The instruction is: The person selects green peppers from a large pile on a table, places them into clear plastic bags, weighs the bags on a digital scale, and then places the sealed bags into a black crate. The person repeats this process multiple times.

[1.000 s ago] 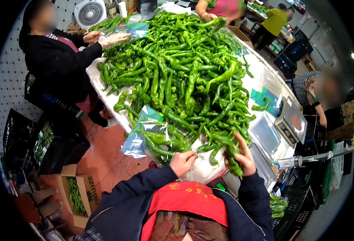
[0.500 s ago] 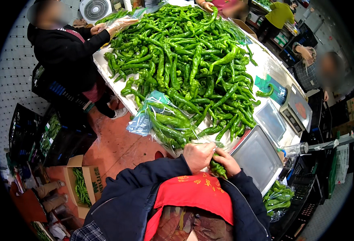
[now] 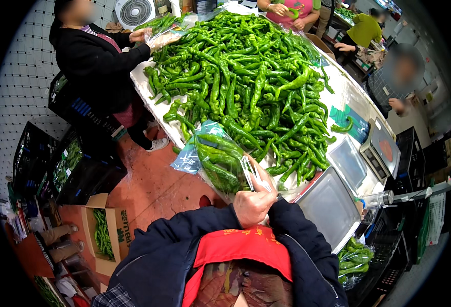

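Clear plastic bag (image 3: 185,159): left hand (image 3: 252,207) pinches its mouth, right hand (image 3: 260,177) grip unclear; best seat long green peppers (image 3: 221,175) toward 11 o'clock.

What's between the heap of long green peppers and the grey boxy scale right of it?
Head view: a curved green pepper, blue-green plastic packaging and a flat grey rectangular tray.

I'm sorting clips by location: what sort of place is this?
Probably a vegetable packing room: a big heap of green peppers covers much of the table, a weighing scale stands at its right side, and a clear bag with peppers inside is at the near edge.
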Available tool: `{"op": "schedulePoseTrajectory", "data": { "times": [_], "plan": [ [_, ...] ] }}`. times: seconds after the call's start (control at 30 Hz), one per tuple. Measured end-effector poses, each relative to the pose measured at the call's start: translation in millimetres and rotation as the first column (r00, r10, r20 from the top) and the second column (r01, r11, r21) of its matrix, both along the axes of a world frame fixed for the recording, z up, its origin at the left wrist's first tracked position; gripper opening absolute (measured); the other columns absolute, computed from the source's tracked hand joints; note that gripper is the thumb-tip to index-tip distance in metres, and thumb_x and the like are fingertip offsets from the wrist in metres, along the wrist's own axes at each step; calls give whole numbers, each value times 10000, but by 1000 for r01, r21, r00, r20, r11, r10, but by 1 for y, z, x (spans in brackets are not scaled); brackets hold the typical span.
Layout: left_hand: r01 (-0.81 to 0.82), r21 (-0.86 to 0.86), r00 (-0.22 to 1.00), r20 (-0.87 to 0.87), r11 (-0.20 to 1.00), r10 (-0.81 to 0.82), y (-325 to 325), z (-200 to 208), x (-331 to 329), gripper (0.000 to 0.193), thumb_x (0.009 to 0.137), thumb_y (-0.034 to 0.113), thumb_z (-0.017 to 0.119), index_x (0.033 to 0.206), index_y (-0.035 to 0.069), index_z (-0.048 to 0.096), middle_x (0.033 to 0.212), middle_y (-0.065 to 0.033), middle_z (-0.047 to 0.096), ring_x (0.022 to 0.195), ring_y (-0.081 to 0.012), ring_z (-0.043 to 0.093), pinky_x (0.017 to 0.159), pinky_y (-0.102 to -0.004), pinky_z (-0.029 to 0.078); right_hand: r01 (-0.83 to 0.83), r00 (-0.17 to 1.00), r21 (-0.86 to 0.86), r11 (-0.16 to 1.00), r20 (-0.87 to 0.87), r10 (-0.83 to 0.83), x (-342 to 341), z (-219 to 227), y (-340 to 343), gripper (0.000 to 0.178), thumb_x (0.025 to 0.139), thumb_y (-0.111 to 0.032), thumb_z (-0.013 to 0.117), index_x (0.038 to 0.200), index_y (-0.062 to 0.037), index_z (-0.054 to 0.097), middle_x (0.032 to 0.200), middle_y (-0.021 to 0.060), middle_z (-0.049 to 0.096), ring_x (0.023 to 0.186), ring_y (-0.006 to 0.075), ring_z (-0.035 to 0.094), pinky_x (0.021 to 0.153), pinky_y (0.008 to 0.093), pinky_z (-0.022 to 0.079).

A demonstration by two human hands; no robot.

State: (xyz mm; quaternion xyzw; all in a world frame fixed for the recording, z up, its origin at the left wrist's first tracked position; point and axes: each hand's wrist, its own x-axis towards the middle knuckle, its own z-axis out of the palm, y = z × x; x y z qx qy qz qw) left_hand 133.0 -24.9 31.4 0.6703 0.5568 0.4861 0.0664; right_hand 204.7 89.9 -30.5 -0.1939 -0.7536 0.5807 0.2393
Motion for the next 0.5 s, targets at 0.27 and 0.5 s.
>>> {"op": "schedulePoseTrajectory", "data": {
  "times": [0.27, 0.5],
  "plan": [
    [-20, -150, 970, 236, 989, 56, 14, -15, -13, 92, 842, 59, 664, 933, 45, 659, 732, -155, 644, 652, -347, 649, 542, -386, 510, 117, 993, 304, 945, -11, -120, -19, -43, 29, 687, 874, -163, 686, 1453, 12, 360, 1464, 213, 429, 1352, 348, 425, 1122, 374, 336],
    [25, -234, 965, 259, 972, 37, 21, -25, -28, 153, 857, 61, 645, 1004, 51, 688, 768, -191, 659, 688, -350, 674, 572, -368, 529, 158, 915, 414, 896, 279, -290, 22, -28, -14, 760, 816, -130, 667, 1492, -61, 328, 1417, 283, 427, 1278, 439, 463, 1043, 426, 416]
  ]
}}
